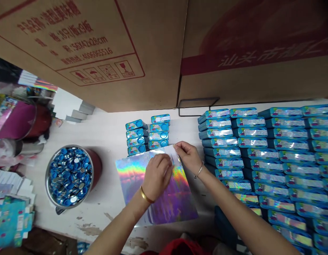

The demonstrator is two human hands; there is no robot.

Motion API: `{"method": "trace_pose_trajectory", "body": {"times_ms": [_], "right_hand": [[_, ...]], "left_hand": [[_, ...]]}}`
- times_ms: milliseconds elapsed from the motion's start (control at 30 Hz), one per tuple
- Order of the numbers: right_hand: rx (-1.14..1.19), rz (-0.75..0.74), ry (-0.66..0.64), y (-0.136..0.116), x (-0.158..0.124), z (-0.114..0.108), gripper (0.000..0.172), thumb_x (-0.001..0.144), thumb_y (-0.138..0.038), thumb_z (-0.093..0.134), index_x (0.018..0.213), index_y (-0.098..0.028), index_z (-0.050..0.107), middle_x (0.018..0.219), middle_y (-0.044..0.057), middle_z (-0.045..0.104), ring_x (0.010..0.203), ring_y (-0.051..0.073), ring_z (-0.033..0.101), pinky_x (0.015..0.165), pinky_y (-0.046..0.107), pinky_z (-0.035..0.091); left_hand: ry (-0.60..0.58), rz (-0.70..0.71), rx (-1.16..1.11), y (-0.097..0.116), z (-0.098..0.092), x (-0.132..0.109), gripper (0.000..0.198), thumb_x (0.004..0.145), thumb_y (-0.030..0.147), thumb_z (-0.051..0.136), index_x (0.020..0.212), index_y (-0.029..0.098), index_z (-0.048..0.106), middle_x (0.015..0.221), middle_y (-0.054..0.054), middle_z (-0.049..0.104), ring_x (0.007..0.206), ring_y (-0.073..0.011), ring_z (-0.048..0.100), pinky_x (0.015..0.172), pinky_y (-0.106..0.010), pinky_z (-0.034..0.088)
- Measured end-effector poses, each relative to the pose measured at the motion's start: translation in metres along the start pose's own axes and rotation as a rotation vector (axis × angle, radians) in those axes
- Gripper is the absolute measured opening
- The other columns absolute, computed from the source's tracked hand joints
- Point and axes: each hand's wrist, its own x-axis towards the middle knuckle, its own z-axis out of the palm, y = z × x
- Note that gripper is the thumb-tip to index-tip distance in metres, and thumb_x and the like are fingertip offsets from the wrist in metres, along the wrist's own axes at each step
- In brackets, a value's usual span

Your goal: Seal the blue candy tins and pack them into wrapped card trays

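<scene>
The thin, shiny rainbow sheet (177, 202) lay on the white bench (113, 131), partly hiding the nearest small blue boxes (159, 136). The right hand's (189, 156) fingers pinched its far right corner. The left hand's (157, 175) fingers curled over it; I couldn't tell if they gripped anything. A round metal pot (97, 166) of blue-and-silver caps (69, 177) stood left. More blue boxes (272, 164) crowded the right. Big brown cardboard boxes (153, 42) blocked the back.

Worn white table (108, 132), printed brown cardboard (155, 39) behind

shiny rainbow-hued sheet (176, 194), spread slightly askew over table (109, 170)
</scene>
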Motion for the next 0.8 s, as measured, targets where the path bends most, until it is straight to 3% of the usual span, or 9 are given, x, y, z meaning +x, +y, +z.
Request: {"method": "trace_pose_trajectory", "body": {"times_ms": [100, 167, 233, 300, 367, 467, 600, 800], "right_hand": [[-0.136, -0.066, 0.042, -0.001, -0.004, -0.007, 0.031, 0.082, -0.050, 0.054, 0.071, -0.021, 0.060, 0.064, 0.000, 0.053, 0.062, 0.016, 0.048, 0.058, 0.029, 0.039], [-0.223, -0.172, 0.159, -0.008, -0.008, -0.011, 0.034, 0.083, -0.052, 0.052, 0.086, -0.021, 0.066, 0.087, 0.006, 0.061, 0.085, 0.021, 0.055, 0.075, 0.034, 0.044], [-0.220, -0.258, 0.228, -0.020, -0.010, -0.012, 0.043, 0.087, -0.056, 0.043, 0.098, -0.022, 0.066, 0.104, 0.009, 0.061, 0.101, 0.024, 0.053, 0.089, 0.039, 0.041], [-0.138, -0.260, 0.172, -0.032, -0.010, -0.010, 0.050, 0.089, -0.059, 0.035, 0.100, -0.022, 0.065, 0.103, 0.008, 0.063, 0.098, 0.023, 0.054, 0.089, 0.038, 0.041], [-0.063, -0.185, 0.126, -0.042, -0.006, -0.005, 0.046, 0.086, -0.061, 0.041, 0.090, -0.021, 0.065, 0.087, 0.005, 0.063, 0.083, 0.020, 0.055, 0.078, 0.034, 0.044], [0.009, -0.075, 0.124, -0.049, 0.008, 0.002, 0.034, 0.081, -0.054, 0.056, 0.075, -0.021, 0.059, 0.067, -0.001, 0.055, 0.064, 0.015, 0.049, 0.064, 0.028, 0.041], [-0.051, -0.115, 0.139, -0.049, 0.036, 0.003, 0.030, 0.081, -0.048, 0.056, 0.069, -0.021, 0.056, 0.063, -0.002, 0.053, 0.061, 0.013, 0.045, 0.061, 0.026, 0.038], [-0.331, -0.118, 0.155, -0.039, 0.073, -0.001, 0.030, 0.082, -0.046, 0.054, 0.065, -0.022, 0.055, 0.056, -0.003, 0.052, 0.057, 0.013, 0.044, 0.060, 0.026, 0.034]], "left_hand": [[0.250, -0.280, -0.392, 0.014, -0.013, 0.001, 0.007, 0.085, 0.024, 0.060, 0.080, 0.022, 0.055, 0.078, -0.001, 0.060, 0.075, -0.0152, 0.058, 0.070, -0.029, 0.046], [0.429, -0.454, -0.611, 0.016, -0.018, 0.013, 0.014, 0.081, 0.027, 0.065, 0.077, 0.021, 0.053, 0.073, 0.001, 0.058, 0.070, -0.0131, 0.057, 0.067, -0.027, 0.046], [0.538, -0.540, -0.766, 0.013, -0.017, 0.030, 0.019, 0.075, 0.030, 0.070, 0.075, 0.020, 0.053, 0.071, 0.002, 0.056, 0.068, -0.0115, 0.056, 0.067, -0.025, 0.046], [0.588, -0.565, -0.844, 0.006, -0.011, 0.046, 0.024, 0.071, 0.033, 0.074, 0.073, 0.019, 0.054, 0.068, 0.003, 0.055, 0.065, -0.0099, 0.054, 0.065, -0.023, 0.045], [0.607, -0.572, -0.877, -0.001, -0.002, 0.057, 0.026, 0.069, 0.034, 0.075, 0.072, 0.019, 0.054, 0.066, 0.004, 0.054, 0.063, -0.0089, 0.053, 0.065, -0.022, 0.044], [0.628, -0.587, -0.888, -0.013, 0.009, 0.066, 0.027, 0.067, 0.035, 0.075, 0.070, 0.019, 0.054, 0.066, 0.004, 0.054, 0.062, -0.0088, 0.053, 0.065, -0.022, 0.044], [0.635, -0.589, -0.808, -0.034, 0.016, 0.078, 0.021, 0.070, 0.032, 0.071, 0.071, 0.018, 0.055, 0.068, 0.003, 0.056, 0.064, -0.0098, 0.053, 0.066, -0.023, 0.044], [0.606, -0.557, -0.226, -0.055, 0.019, 0.095, 0.011, 0.077, 0.025, 0.064, 0.071, 0.020, 0.057, 0.084, -0.001, 0.058, 0.086, -0.0172, 0.054, 0.083, -0.033, 0.042]]}}
